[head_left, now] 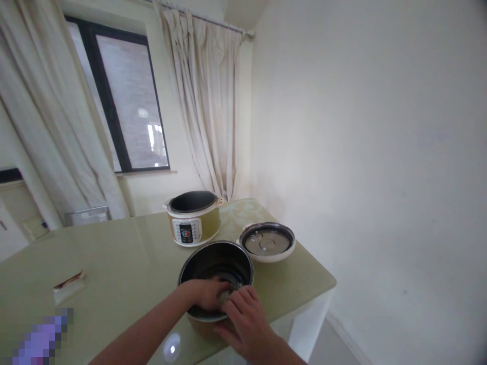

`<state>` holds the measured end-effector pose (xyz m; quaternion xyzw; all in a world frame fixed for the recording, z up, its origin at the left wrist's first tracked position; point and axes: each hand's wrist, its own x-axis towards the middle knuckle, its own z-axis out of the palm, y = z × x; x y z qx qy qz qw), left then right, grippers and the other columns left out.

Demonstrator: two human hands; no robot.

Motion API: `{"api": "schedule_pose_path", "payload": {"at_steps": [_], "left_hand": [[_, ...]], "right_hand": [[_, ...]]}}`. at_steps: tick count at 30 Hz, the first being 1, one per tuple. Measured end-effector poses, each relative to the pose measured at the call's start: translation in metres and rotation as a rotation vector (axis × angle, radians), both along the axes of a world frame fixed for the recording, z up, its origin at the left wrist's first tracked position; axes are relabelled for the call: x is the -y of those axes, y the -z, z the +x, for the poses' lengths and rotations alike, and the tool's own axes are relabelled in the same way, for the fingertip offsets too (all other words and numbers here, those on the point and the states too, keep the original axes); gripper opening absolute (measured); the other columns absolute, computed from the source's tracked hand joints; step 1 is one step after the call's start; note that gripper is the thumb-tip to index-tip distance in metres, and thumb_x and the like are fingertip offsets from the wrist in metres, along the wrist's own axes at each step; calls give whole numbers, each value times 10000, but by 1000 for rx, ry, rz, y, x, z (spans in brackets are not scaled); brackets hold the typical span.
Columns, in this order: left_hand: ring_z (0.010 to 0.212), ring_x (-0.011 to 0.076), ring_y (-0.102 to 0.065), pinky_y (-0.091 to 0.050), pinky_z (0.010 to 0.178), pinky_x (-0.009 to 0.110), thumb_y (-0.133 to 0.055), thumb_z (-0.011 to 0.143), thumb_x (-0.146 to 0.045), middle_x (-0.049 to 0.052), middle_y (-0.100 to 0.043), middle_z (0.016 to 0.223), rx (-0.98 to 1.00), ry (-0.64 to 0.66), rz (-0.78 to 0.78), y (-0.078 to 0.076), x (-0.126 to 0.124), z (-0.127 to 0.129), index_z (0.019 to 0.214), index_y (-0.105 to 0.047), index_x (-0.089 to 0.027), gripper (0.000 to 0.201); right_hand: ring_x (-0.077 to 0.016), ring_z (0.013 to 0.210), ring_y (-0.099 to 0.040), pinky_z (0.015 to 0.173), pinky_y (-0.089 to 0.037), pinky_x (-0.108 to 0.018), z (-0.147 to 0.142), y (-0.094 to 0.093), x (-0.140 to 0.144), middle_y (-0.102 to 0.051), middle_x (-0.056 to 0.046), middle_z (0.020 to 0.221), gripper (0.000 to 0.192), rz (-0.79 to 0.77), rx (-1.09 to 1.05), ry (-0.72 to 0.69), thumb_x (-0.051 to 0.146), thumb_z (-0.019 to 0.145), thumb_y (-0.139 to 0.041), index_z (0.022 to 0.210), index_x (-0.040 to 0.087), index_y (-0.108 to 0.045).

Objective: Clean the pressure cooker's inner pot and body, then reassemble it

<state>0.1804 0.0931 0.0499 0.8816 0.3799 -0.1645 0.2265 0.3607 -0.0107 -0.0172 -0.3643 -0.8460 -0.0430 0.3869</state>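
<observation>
Green glossy table point(114, 253) fills a curtained point(205, 101) corner — white wall point(361, 152) alongside.

Soft daylight enters through the window point(125, 101); the bench point(114, 263) shows glare, and the edges bend and blur.

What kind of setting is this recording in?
Most likely a home dining or kitchen corner. A pale green table holds an electric cooker with its lid set aside, beside a curtained window. The left hand reaches into a dark inner pot; the right hand grips its rim.
</observation>
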Motion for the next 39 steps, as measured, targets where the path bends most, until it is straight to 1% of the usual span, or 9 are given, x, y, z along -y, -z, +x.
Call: {"api": "schedule_pose_path", "payload": {"at_steps": [3,7,11,17,19,22,30,35,39], "left_hand": [[1224,341,-685,-575,974,463,-802,720,-291,110,-639,1486,-106,158,76,12,-9,4,1466,-611,-334,772],[1134,384,-690,-588,829,505,-704,860,-231,155,-758,1223,-207,192,494,29,-25,-2,1078,-828,-261,253],[1266,386,-604,-499,1008,627,-625,949,-177,176,-729,1285,-166,249,629,38,-40,9,985,-836,-210,217],[1222,241,-565,-429,1155,567,-641,980,-213,57,-692,1277,232,1022,1063,21,-58,25,1078,-779,-267,178],[1209,225,-556,-418,1174,551,-636,987,-222,36,-676,1289,289,1157,1127,16,-61,23,1068,-770,-277,166],[1189,247,-574,-430,1131,576,-607,1004,-227,28,-685,1266,269,1026,1094,14,-65,15,1079,-756,-298,181],[1367,400,-526,-465,1042,572,-493,980,-151,192,-655,1381,-121,29,637,-13,-44,-10,1164,-790,-225,357],[944,366,-734,-575,844,471,-801,706,-318,149,-792,957,-253,-56,296,-37,-37,-26,966,-838,-243,274],[761,290,-722,-584,741,397,-644,813,-498,101,-792,810,-143,-67,11,-28,-37,-24,859,-821,-211,340]], "right_hand": [[-220,858,-522,823,-347,-392,0,13,-3,-618,-16,871,261,87,-6,4,437,983,-642,889,224,-522],[-211,856,-518,804,-320,-386,-5,8,-6,-603,-5,853,272,15,-29,30,398,923,-694,846,223,-501],[-213,880,-520,836,-316,-398,-11,6,-5,-603,1,857,296,-43,-49,37,389,847,-753,825,221,-511],[-216,910,-519,859,-321,-404,-15,8,-3,-620,2,883,293,-76,-10,70,415,852,-762,842,223,-540],[-213,901,-516,858,-327,-402,-15,9,-4,-619,4,876,307,-69,2,67,429,851,-764,836,222,-538],[-219,894,-512,857,-341,-405,-15,9,-4,-621,-7,881,322,-63,28,91,449,837,-772,838,222,-544],[-251,926,-521,829,-371,-408,-18,-11,-6,-627,-50,939,261,-97,93,189,468,893,-724,864,233,-613],[-253,936,-527,829,-368,-407,-18,-18,-15,-628,-53,923,284,-106,157,161,499,904,-709,865,227,-638],[-244,948,-537,825,-351,-396,-16,-16,-20,-642,-42,923,299,-94,137,129,508,932,-688,858,227,-620]]}}
